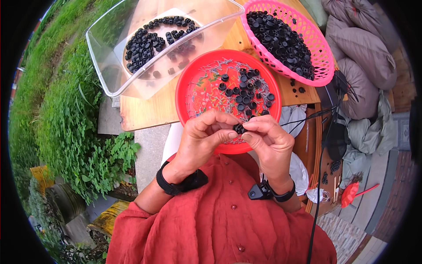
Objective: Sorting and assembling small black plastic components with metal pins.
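Over the near edge of a red round tray, my left hand and my right hand meet, fingertips pinched together. Between them is a small black plastic cap, gripped from both sides and partly covered by the fingers. Whether a metal pin is in it too, I cannot make out. Several loose black caps lie in the tray among many thin silvery metal pins. A black strap circles each wrist.
Behind the tray, a clear plastic bin holds many black parts. A pink openwork basket heaped with black caps stands at the far right of the wooden table. Black cables hang on the right. Grass grows on the left.
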A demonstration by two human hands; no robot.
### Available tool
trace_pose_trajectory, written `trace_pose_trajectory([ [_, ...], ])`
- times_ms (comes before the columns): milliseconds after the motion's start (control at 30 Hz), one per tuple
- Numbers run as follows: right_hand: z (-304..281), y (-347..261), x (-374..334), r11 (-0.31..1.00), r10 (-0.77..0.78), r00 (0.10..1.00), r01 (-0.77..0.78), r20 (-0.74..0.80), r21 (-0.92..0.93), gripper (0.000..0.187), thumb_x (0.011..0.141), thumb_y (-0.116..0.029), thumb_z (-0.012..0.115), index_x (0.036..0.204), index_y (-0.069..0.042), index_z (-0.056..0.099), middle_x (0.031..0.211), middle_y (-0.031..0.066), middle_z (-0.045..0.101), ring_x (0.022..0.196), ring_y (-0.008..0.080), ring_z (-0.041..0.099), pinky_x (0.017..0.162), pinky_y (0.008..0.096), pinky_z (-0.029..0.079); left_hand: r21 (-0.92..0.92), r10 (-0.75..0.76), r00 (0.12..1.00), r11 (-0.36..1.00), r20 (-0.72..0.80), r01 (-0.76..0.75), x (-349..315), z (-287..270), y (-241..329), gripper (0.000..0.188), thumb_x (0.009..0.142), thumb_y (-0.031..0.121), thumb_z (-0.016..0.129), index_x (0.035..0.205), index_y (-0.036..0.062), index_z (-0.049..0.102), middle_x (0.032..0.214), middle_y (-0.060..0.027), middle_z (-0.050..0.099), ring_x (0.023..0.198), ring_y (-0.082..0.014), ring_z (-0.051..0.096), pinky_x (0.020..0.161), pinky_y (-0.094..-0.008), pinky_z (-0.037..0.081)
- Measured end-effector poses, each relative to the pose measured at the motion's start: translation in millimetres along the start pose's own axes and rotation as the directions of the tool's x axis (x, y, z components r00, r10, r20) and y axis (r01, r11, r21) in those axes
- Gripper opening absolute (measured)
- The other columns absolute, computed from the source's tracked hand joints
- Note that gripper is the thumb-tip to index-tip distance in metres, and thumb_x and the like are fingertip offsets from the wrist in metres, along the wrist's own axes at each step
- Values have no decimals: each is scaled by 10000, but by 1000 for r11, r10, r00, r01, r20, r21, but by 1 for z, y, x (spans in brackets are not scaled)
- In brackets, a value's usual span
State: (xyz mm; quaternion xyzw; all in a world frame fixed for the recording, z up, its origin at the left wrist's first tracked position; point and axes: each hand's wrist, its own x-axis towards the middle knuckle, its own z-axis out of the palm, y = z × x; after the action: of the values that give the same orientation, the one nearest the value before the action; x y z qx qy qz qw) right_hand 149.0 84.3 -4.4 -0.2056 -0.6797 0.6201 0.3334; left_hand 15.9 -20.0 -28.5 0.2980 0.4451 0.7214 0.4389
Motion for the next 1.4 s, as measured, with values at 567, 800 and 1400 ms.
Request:
trace_pose_trajectory([
  [567,-8,1,6,875,304,939,-343,163,341,104,851,35,659,945,-1,628,1008,90,658,901,105,614,822,243,502,87,125,992,989,-35,-122,3,-3,1,434,802,-93,672,1189,15,509,989,-99,677,876,-129,644,778,-241,522],
  [800,-12,-6,10,852,362,897,-429,254,300,100,846,25,669,932,6,620,870,46,651,782,93,615,726,235,516,96,98,995,991,-2,-97,2,-5,6,400,821,-89,653,1180,12,509,988,-113,687,902,-146,664,781,-256,540],
  [1400,-8,-8,6,834,394,874,-470,285,289,181,827,51,671,905,-19,524,828,38,591,693,79,583,623,218,507,494,154,968,838,196,-233,5,-9,27,342,737,-120,671,1029,15,556,889,-71,696,861,-179,701,716,-274,553],
])
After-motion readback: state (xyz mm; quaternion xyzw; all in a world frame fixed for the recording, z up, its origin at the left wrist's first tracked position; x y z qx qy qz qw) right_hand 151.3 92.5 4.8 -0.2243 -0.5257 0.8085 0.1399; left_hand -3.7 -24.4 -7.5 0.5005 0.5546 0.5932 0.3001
